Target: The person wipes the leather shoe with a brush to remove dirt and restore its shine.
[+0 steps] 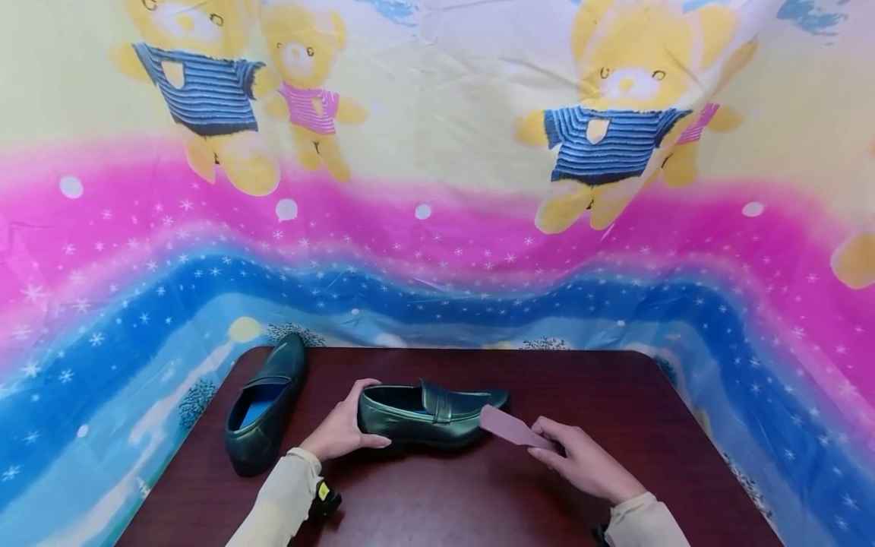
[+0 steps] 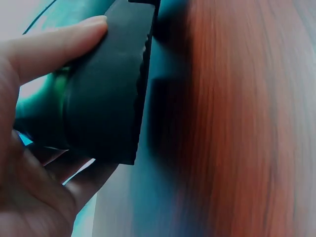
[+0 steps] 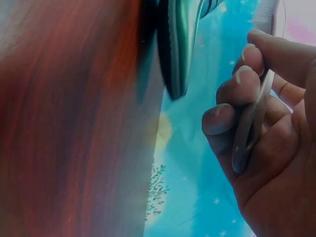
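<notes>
A dark green leather loafer [image 1: 437, 414] lies sideways in the middle, toe to the right. My left hand [image 1: 345, 425] grips it round the heel. In the left wrist view, the thumb [image 2: 64, 47] presses the side just above the black heel block [image 2: 106, 94], with the other fingers round the far side. In my right hand [image 1: 574, 452] is a pink brush [image 1: 513, 429], its flat back facing up and its head right by the loafer's toe. The right wrist view shows pale bristles [image 3: 263, 17] and the fingers curled round its handle [image 3: 247, 136].
Another dark green loafer [image 1: 266, 406] with a blue insole stands at the table's left edge, toe pointing away. The dark red-brown wooden table [image 1: 437, 501] has rounded far corners. Behind and around it hangs a cloth [image 1: 437, 251] printed with teddy bears and snowflakes.
</notes>
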The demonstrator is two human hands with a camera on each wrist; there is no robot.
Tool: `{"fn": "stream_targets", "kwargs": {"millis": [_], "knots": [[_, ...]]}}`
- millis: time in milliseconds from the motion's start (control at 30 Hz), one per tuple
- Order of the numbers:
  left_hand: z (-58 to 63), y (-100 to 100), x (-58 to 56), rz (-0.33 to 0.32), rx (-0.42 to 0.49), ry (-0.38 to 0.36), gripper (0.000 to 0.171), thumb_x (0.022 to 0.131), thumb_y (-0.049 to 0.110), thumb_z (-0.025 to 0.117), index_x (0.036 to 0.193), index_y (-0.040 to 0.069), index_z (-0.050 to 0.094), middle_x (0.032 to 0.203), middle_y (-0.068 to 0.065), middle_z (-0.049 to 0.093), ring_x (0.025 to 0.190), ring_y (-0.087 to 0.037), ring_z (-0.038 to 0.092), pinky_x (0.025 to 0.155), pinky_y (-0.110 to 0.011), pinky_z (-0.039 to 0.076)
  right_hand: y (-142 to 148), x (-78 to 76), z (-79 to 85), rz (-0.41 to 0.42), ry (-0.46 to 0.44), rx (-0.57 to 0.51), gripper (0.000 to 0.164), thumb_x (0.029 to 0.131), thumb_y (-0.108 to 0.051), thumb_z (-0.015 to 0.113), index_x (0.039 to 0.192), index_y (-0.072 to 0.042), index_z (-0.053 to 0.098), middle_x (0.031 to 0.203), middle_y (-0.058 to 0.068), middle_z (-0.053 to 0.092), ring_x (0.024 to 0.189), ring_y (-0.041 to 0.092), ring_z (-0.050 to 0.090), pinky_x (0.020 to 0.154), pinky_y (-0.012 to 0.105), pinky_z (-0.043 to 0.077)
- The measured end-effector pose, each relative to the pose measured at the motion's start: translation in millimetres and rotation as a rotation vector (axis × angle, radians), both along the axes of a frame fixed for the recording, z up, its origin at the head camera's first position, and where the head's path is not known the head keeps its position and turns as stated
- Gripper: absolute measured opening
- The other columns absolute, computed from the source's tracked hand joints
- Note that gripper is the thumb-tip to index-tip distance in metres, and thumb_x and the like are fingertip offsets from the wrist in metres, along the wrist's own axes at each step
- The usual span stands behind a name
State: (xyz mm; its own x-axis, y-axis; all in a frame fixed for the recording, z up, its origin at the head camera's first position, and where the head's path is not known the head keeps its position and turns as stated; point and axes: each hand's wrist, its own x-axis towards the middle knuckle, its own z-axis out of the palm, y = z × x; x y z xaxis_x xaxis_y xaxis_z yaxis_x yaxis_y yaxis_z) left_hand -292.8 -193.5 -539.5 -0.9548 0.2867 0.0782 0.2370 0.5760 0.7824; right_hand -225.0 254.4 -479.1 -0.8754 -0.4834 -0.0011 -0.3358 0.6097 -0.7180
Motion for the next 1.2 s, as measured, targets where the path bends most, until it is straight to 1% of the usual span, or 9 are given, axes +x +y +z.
{"fn": "stream_targets", "kwargs": {"millis": [133,233,400,600,833,933,1033,1100,1200], "knots": [[1.4,14,-3.0,-0.045,0.012,0.001,0.106,0.070,0.047,0.095,0.153,0.028,0.032,0.131,-0.005,0.061,0.115,-0.022,0.060,0.103,-0.050,0.049,-8,-1.5,7.5,-0.021,0.013,0.007,0.018,0.103,-0.036,0.063,0.111,-0.019,0.062,0.081,-0.002,0.058,0.066,0.007,0.054,0.059,0.028,0.046],[1.5,22,-4.3,-0.067,0.007,0.005,0.106,0.073,0.050,0.092,0.156,0.030,0.029,0.141,-0.008,0.057,0.124,-0.027,0.058,0.106,-0.054,0.047,-15,-2.9,11.6,-0.040,0.020,0.003,0.020,0.103,-0.038,0.063,0.112,-0.020,0.061,0.081,-0.001,0.058,0.065,0.008,0.053,0.059,0.029,0.046],[0.2,35,-6.5,-0.094,0.017,-0.010,0.110,0.078,0.052,0.088,0.162,0.032,0.021,0.164,-0.014,0.037,0.143,-0.036,0.047,0.113,-0.061,0.041,-25,-5.0,17.4,-0.051,0.050,-0.017,0.017,0.105,-0.040,0.060,0.109,-0.024,0.058,0.076,-0.001,0.056,0.059,0.007,0.048,0.055,0.028,0.046],[1.0,48,-9.8,-0.126,0.079,-0.051,0.113,0.084,0.051,0.084,0.165,0.042,0.004,0.174,-0.007,0.013,0.153,-0.038,0.034,0.117,-0.064,0.035,-39,-8.7,27.0,-0.084,0.094,-0.076,0.015,0.107,-0.039,0.057,0.109,-0.024,0.055,0.069,-0.001,0.053,0.050,0.008,0.045,0.048,0.028,0.046],[1.5,63,-12.9,-0.131,0.176,-0.131,0.110,0.091,0.049,0.077,0.160,0.054,-0.008,0.175,0.001,-0.004,0.157,-0.039,0.024,0.120,-0.067,0.029,-57,-14.2,33.3,-0.101,0.204,-0.172,0.022,0.106,-0.041,0.056,0.109,-0.020,0.055,0.066,-0.003,0.052,0.047,0.006,0.045,0.043,0.029,0.045],[-1.6,64,-13.3,-0.139,0.209,-0.144,0.104,0.095,0.047,0.073,0.162,0.049,-0.007,0.175,0.002,-0.008,0.159,-0.038,0.014,0.121,-0.068,0.024,-64,-15.6,34.0,-0.118,0.238,-0.208,0.019,0.106,-0.039,0.057,0.108,-0.020,0.056,0.064,-0.003,0.050,0.047,0.006,0.044,0.044,0.028,0.044],[-4.4,65,-14.1,-0.146,0.226,-0.142,0.097,0.100,0.043,0.068,0.166,0.039,-0.002,0.175,0.000,-0.005,0.161,-0.035,0.007,0.123,-0.068,0.020,-72,-17.1,34.5,-0.145,0.285,-0.214,0.016,0.106,-0.037,0.058,0.109,-0.022,0.057,0.063,-0.006,0.049,0.050,0.005,0.044,0.048,0.026,0.044],[-5.9,65,-15.0,-0.152,0.232,-0.134,0.093,0.101,0.042,0.066,0.167,0.034,0.001,0.175,-0.001,-0.003,0.161,-0.034,0.006,0.123,-0.067,0.018,-77,-18.2,34.4,-0.162,0.319,-0.201,0.015,0.106,-0.036,0.058,0.110,-0.022,0.058,0.065,-0.007,0.049,0.053,0.005,0.044,0.051,0.025,0.044],[-7.4,65,-16.2,-0.154,0.225,-0.127,0.089,0.102,0.043,0.064,0.167,0.034,0.004,0.175,-0.002,0.000,0.161,-0.033,0.007,0.124,-0.066,0.019,-85,-19.4,33.0,-0.174,0.336,-0.175,0.017,0.106,-0.038,0.058,0.112,-0.022,0.058,0.066,-0.008,0.048,0.054,0.004,0.044,0.054,0.025,0.043]]}}
